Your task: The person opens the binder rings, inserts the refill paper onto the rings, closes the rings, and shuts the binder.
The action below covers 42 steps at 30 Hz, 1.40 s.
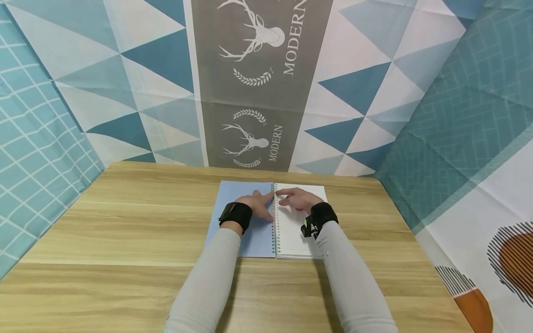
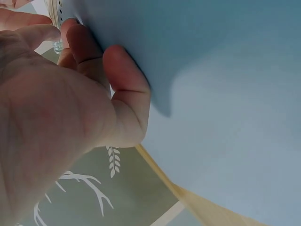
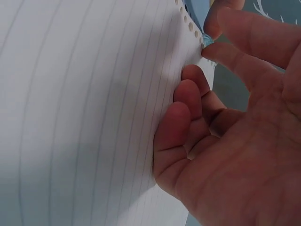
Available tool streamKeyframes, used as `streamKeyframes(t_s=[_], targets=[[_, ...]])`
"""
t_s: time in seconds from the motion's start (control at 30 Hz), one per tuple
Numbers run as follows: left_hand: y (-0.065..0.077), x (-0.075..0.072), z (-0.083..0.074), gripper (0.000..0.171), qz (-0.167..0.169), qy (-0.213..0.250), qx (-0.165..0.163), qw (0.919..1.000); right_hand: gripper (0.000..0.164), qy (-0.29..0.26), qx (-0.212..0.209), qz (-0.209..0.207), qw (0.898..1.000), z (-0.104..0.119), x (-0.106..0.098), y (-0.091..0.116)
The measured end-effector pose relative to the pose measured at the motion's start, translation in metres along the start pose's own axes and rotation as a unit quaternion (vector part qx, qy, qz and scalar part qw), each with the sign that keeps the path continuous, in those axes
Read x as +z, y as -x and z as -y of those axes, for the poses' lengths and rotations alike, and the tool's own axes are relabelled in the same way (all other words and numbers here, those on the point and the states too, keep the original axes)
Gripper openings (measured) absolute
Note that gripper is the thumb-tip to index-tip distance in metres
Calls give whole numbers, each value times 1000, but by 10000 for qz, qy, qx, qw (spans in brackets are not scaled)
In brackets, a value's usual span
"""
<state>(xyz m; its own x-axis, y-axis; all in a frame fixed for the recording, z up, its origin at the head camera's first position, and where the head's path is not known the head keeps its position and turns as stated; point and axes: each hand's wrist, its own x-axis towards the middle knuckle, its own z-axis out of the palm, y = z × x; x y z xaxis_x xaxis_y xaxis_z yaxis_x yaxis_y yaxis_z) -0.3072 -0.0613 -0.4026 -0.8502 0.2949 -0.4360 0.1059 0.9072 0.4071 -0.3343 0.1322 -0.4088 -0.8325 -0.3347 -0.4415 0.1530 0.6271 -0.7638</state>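
Note:
A spiral notebook lies open on the table, its plain blue cover (image 1: 226,194) at left and a lined white page (image 1: 295,240) at right. A light-coloured wire spiral (image 1: 274,238) runs between them. My left hand (image 1: 259,205) is over the blue side, its index finger reaching the spiral near the top and its thumb spread toward me. From the other side my right hand (image 1: 301,200) points its index finger at the same coils. In the right wrist view its other fingers (image 3: 171,125) bend against the page, beside the punched holes. The two index fingertips are close together.
The notebook is near the back of a wood-grain table (image 1: 145,222). Behind it hangs a patterned cloth (image 1: 245,101) with deer heads and triangles. More cloth forms the left side (image 1: 37,125) and right side (image 1: 462,125). Black wrist straps (image 1: 237,215) and pale sleeves cover both arms.

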Motion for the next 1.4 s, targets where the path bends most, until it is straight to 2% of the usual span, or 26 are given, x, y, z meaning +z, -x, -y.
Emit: streamKeyframes(t_s=[0.27, 0.37, 0.47, 0.53, 0.6, 0.77, 0.87, 1.03, 1.4], targets=[[1, -2, -2, 92, 68, 108, -39, 9999, 57, 219, 2, -1, 9998, 0, -1, -1], [1, -3, -2, 95, 9, 102, 6, 9999, 57, 928, -293, -98, 9952, 2, 1, -5], [0, -4, -1, 98, -87, 161, -5, 9998, 59, 1941, -634, -301, 9785, 4, 5, -10], [0, -5, -2, 99, -118, 243, -81, 9996, 63, 2335, -669, -361, 9694, 6, 6, -13], [-1, -6, -4, 100, -126, 328, -177, 9992, 68, 2351, -586, -353, 9696, 7, 7, -14], [-4, -4, -12, 96, -210, 370, -447, 9981, 81, 1842, -211, -304, 9822, 8, 8, -14], [-5, -2, -16, 94, -306, 307, -539, 9976, 83, 1702, -28, -334, 9848, 7, 9, -15], [-6, -2, -19, 92, -365, 97, -637, 9973, 78, 1711, 183, -411, 9842, 5, 10, -21], [-1, -7, -24, 92, -478, 59, -545, 9974, 73, 1882, 175, -528, 9805, 12, 10, -17]])
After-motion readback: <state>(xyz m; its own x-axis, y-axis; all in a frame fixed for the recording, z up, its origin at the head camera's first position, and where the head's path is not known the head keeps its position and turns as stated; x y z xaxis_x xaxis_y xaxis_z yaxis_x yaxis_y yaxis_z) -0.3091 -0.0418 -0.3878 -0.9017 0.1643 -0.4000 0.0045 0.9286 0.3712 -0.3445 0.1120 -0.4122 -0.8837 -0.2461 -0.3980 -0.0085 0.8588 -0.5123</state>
